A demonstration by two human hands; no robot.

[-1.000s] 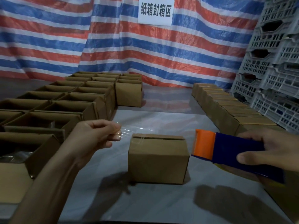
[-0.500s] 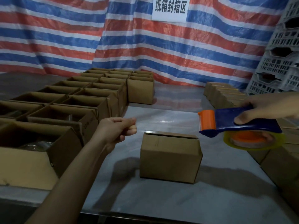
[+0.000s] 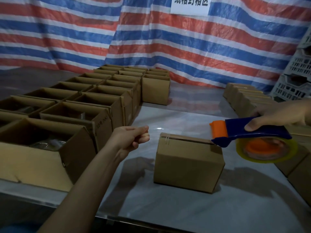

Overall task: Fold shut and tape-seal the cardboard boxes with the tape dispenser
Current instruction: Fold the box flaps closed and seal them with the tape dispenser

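Before a striped tarp [image 3: 151, 47], on the counter [image 3: 185, 211], the closed box [image 3: 188, 165] sits between our hands: fingers of the left hand [image 3: 133, 138] pinch clear tape [image 3: 166, 140]; those of the right hand [image 3: 282, 115] curl round the dispenser [image 3: 244, 132]. It is light, thin cardboard, we judge, best steadied by its sides.

Both arms are bare: the left grip [image 3: 129, 140] and left forearm [image 3: 87, 179] along their whole visible length, the right grip [image 3: 282, 113] with its wrist.

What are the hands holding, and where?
Right hand grips the blue and orange plastic tape dispenser by its blue handle. Left hand is curled; tape there cannot be told.
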